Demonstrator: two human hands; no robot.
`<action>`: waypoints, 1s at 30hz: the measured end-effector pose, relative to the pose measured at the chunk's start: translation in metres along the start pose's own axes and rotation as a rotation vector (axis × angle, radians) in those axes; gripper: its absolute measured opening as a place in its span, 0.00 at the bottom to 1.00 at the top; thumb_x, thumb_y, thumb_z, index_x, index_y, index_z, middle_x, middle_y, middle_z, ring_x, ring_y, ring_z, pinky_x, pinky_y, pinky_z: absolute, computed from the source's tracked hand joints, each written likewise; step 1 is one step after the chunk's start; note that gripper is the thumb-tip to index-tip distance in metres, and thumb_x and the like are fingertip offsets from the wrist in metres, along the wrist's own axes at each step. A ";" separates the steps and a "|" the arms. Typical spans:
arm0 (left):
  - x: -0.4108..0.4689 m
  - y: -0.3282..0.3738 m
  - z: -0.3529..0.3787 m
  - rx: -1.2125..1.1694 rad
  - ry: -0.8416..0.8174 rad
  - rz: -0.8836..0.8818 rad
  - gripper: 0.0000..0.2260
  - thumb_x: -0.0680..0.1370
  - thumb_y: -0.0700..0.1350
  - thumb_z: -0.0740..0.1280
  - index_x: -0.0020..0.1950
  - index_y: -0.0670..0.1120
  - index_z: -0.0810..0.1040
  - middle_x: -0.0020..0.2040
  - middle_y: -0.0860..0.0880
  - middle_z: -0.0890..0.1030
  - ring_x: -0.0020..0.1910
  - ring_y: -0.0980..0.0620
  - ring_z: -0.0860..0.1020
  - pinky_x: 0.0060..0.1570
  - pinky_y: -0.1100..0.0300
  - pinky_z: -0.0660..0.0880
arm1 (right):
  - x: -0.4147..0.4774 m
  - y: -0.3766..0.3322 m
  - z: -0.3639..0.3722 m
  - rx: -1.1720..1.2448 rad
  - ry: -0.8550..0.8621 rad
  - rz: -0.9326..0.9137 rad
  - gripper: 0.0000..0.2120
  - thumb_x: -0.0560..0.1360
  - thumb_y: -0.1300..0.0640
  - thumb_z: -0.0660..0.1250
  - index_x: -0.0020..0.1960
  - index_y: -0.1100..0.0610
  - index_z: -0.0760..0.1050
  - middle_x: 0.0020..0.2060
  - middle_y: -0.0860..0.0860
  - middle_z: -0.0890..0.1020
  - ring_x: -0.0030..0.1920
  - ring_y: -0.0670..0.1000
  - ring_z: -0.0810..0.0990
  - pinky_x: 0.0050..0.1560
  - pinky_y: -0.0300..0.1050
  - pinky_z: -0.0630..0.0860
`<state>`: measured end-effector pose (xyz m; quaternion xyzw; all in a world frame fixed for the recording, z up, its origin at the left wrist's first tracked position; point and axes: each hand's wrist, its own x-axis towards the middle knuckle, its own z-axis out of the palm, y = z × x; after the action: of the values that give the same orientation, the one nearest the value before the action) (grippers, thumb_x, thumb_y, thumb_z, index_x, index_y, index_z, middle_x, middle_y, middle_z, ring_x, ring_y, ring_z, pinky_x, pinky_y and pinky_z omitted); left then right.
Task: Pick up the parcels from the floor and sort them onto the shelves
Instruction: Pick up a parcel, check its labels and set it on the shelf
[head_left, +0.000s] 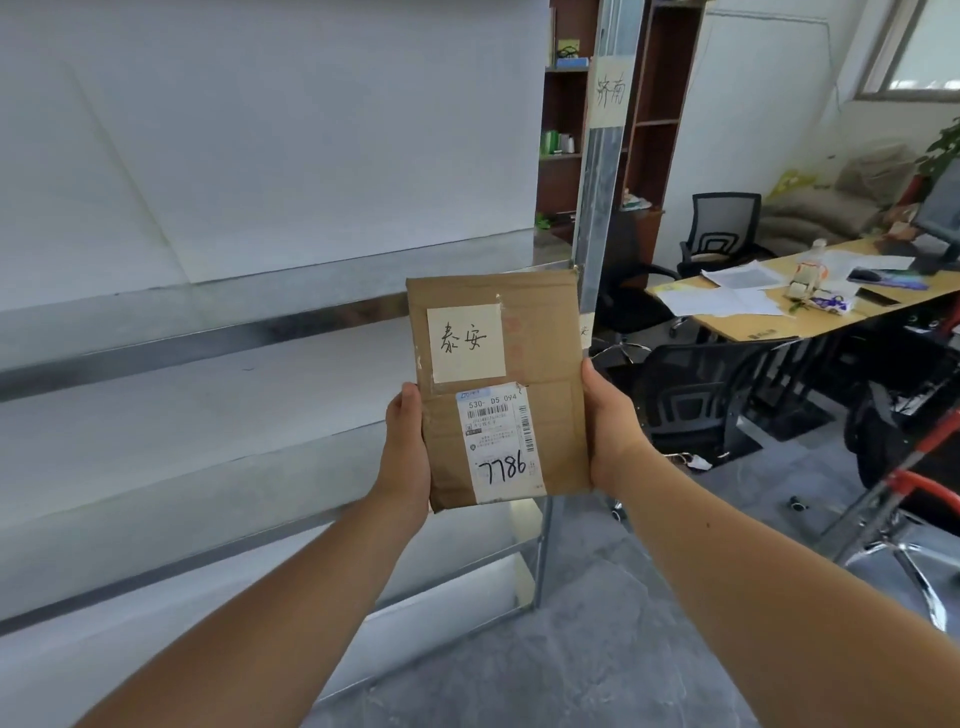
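Observation:
A flat brown cardboard parcel (550, 338) is held upright in front of me, its face towards the camera. It carries a cream handwritten note and a white shipping label marked 7786. My left hand (408, 452) grips its lower left edge and my right hand (610, 431) grips its lower right edge. Behind it to the left stands a metal shelf unit (208, 338) with white boards on several levels. A paper tag (609, 93) with handwriting is stuck on the shelf's right upright post.
To the right are a wooden desk (893, 306) with papers, black office chairs (719, 228), and a red-framed chair (914, 493) close by. A brown bookcase (563, 130) stands behind the shelf post. Grey floor (519, 665) lies below.

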<state>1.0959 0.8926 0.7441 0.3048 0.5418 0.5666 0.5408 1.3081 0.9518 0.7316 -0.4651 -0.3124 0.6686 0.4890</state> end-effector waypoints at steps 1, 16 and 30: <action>-0.004 -0.003 0.002 -0.002 0.012 -0.007 0.29 0.83 0.70 0.51 0.76 0.55 0.72 0.65 0.45 0.85 0.63 0.40 0.84 0.68 0.35 0.77 | 0.000 0.001 -0.003 0.000 -0.009 0.008 0.32 0.74 0.26 0.63 0.64 0.47 0.86 0.58 0.55 0.90 0.56 0.64 0.90 0.63 0.71 0.81; -0.057 -0.054 0.031 -0.084 0.153 -0.071 0.32 0.82 0.71 0.51 0.76 0.53 0.75 0.66 0.44 0.85 0.64 0.39 0.83 0.68 0.33 0.77 | -0.009 0.013 -0.051 -0.077 -0.116 0.160 0.27 0.74 0.28 0.65 0.56 0.46 0.90 0.55 0.54 0.91 0.52 0.62 0.91 0.56 0.64 0.85; -0.038 -0.076 0.014 -0.051 0.248 -0.189 0.30 0.80 0.74 0.54 0.68 0.57 0.81 0.57 0.49 0.89 0.56 0.42 0.87 0.64 0.36 0.80 | 0.005 0.049 -0.046 -0.066 -0.061 0.235 0.26 0.80 0.30 0.62 0.60 0.48 0.87 0.54 0.55 0.91 0.51 0.61 0.91 0.62 0.68 0.82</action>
<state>1.1387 0.8474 0.6847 0.1661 0.6161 0.5600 0.5284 1.3329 0.9390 0.6700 -0.4936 -0.2923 0.7244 0.3822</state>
